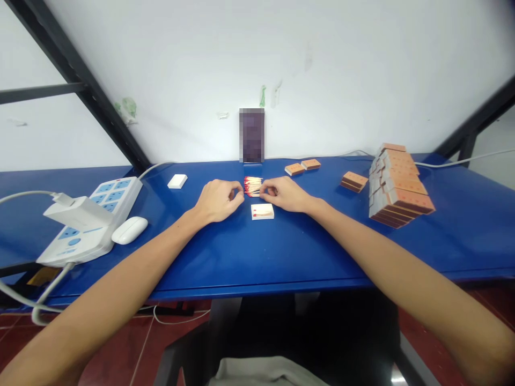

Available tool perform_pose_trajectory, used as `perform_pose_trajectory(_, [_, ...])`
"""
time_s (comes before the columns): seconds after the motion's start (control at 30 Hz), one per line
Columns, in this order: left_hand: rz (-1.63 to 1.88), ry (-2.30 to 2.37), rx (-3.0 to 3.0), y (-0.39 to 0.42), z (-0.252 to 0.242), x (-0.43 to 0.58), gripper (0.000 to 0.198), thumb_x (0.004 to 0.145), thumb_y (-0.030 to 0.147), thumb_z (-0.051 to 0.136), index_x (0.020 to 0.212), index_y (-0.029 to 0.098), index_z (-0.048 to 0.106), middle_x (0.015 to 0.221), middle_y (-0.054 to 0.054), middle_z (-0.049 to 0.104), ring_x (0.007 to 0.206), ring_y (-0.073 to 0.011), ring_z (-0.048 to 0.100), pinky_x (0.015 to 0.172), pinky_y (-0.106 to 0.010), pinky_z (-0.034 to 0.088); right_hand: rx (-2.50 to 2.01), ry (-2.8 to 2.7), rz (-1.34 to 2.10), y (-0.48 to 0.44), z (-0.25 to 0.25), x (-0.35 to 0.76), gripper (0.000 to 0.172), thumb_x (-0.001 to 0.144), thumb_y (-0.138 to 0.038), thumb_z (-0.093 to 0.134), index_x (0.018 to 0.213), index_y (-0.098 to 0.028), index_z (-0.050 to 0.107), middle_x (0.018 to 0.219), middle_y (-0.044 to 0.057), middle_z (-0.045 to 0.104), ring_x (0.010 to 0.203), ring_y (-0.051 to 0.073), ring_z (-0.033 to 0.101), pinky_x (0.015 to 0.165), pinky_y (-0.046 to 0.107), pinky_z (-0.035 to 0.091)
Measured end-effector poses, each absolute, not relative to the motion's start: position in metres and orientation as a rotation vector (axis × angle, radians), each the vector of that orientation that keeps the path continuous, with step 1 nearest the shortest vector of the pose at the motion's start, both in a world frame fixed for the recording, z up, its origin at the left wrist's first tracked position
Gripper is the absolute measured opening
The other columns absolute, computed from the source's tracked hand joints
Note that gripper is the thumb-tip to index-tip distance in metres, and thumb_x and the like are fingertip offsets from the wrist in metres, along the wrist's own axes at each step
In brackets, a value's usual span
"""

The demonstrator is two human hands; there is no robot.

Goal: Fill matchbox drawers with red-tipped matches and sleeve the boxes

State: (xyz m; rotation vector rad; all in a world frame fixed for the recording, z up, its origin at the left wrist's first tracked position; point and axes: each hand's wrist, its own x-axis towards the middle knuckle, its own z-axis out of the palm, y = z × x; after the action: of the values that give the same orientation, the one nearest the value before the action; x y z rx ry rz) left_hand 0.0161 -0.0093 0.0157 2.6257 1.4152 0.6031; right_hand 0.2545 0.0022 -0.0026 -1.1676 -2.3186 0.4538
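Note:
A small pile of red-tipped matches [253, 185] lies on the blue table between my two hands. At the pile's left edge is my left hand [220, 200], its thumb and fingers curled into a pinch close to the match heads; anything between the tips is hidden. My right hand [286, 194] pinches at the right ends of the matchsticks, its fingertips touching them. Just in front of the pile sits a white matchbox tray [268, 215] with a few matches lying inside. Left of my left hand lies a small white box [177, 181].
A stack of matchboxes [398, 185] stands at the right, with a few orange matchboxes [354, 181] nearer the middle and two by the wall. On the left are a power strip [116, 195] with a charger and cables, and a white earbud case [130, 230]. A pixelated dark panel [252, 135] leans at the wall.

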Motion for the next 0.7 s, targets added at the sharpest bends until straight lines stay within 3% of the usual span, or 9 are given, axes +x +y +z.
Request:
perform_pose_trajectory(0.17, [0.75, 1.324, 2.653, -0.0058, 0.0089, 0.0164, 0.031, 0.09, 0.033, 0.048, 0.087, 0.02, 0.076, 0.057, 0.002, 0.063, 0.053, -0.015, 0.053, 0.091, -0.044, 0.043, -1.17, -2.301, 0.456, 0.0021, -0.0046, 0.2559, 0.012, 0.088, -0.024, 0.062, 0.088, -0.018, 0.073, 0.066, -0.002, 0.058, 0.061, 0.012, 0.047, 0.061, 0.026, 0.029])
perform_pose_trajectory(0.37, [0.742, 1.295, 2.543, -0.0063, 0.0054, 0.0161, 0.026, 0.087, 0.031, 0.052, 0.09, 0.019, 0.075, 0.054, 0.003, 0.061, 0.049, -0.0141, 0.053, 0.063, -0.031, 0.044, -1.139, -2.325, 0.434, 0.0023, -0.0054, 0.2581, 0.017, 0.09, -0.024, 0.062, 0.097, -0.018, 0.077, 0.067, -0.002, 0.06, 0.061, 0.011, 0.047, 0.061, 0.026, 0.029])
perform_pose_trajectory(0.5, [0.657, 1.142, 2.651, -0.0051, 0.004, 0.014, 0.031, 0.087, 0.029, 0.054, 0.109, 0.019, 0.073, 0.059, 0.004, 0.06, 0.052, -0.0139, 0.053, 0.06, -0.029, 0.041, -1.102, -2.385, 0.43, 0.0004, -0.0015, 0.2585, 0.028, 0.094, -0.022, 0.06, 0.114, -0.021, 0.079, 0.071, 0.0, 0.061, 0.064, 0.012, 0.048, 0.063, 0.026, 0.03])
perform_pose_trajectory(0.7, [0.544, 1.172, 2.695, -0.0036, 0.0063, 0.013, 0.038, 0.088, 0.029, 0.052, 0.121, 0.02, 0.069, 0.065, 0.002, 0.062, 0.058, -0.0163, 0.056, 0.059, -0.029, 0.04, -1.085, -2.418, 0.413, -0.0005, 0.0008, 0.2588, 0.028, 0.096, -0.021, 0.059, 0.111, -0.021, 0.082, 0.083, 0.005, 0.067, 0.073, 0.015, 0.054, 0.067, 0.027, 0.034])
